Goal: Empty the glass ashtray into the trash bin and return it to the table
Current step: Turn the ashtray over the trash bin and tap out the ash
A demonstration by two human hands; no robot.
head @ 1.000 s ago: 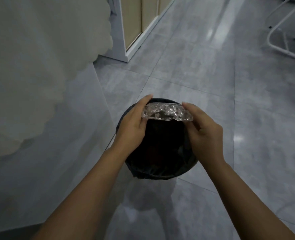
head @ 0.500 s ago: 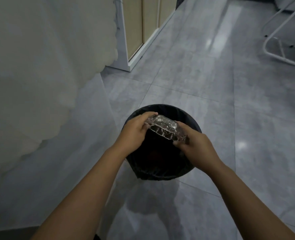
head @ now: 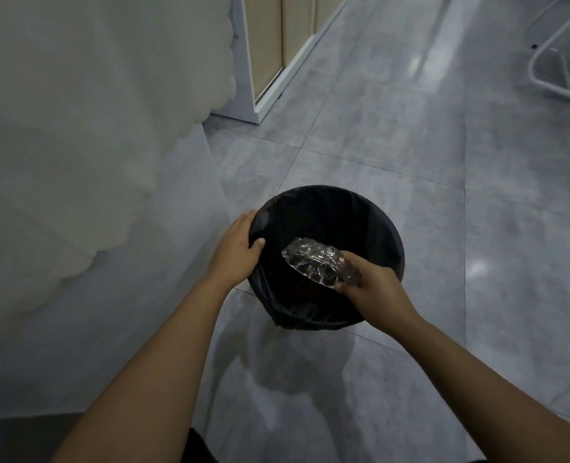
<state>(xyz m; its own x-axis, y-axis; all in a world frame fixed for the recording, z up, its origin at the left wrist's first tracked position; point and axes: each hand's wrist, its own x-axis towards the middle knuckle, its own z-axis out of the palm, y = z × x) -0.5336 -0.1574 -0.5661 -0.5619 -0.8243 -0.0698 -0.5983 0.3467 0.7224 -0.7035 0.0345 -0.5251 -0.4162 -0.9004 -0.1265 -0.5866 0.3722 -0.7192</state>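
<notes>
The clear glass ashtray (head: 317,262) hangs tilted over the dark mouth of the round trash bin (head: 377,225), which has a black bag liner and stands on the floor. My right hand (head: 374,289) grips the ashtray by its right end. My left hand (head: 240,248) is on the bin's left rim, thumb hooked over the liner's edge. Inside the bin is too dark to see.
Grey tiled floor all around the bin. A pale draped cloth (head: 76,145) hangs close on the left. A white-framed cabinet with wooden doors (head: 270,51) stands behind it. A white metal frame (head: 551,61) sits at the far right.
My left hand let go of the ashtray and moved to the bin's left rim. The right hand alone holds the ashtray, now lower and tipped over the bin.
</notes>
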